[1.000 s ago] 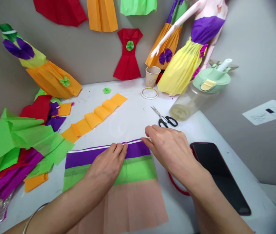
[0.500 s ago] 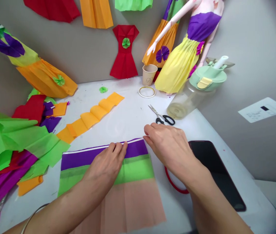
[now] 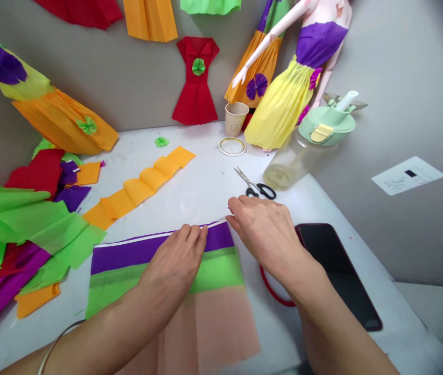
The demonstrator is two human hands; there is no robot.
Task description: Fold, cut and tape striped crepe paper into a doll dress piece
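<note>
Pressing your left hand (image 3: 170,265), fingers together and slightly curled, on the purple band of the crepe-paper sheet (image 3: 217,273), you have your right hand (image 3: 266,234) half open, fingertips at its top right corner; the white-edged top runs crosswise, left from there.

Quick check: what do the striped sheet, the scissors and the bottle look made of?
The striped sheet looks like matte crepe paper, with fine crinkled grain. The scissors seem to have shiny steel blades and black plastic handles. The bottle looks like clear, glossy plastic, though glass is possible.
</note>
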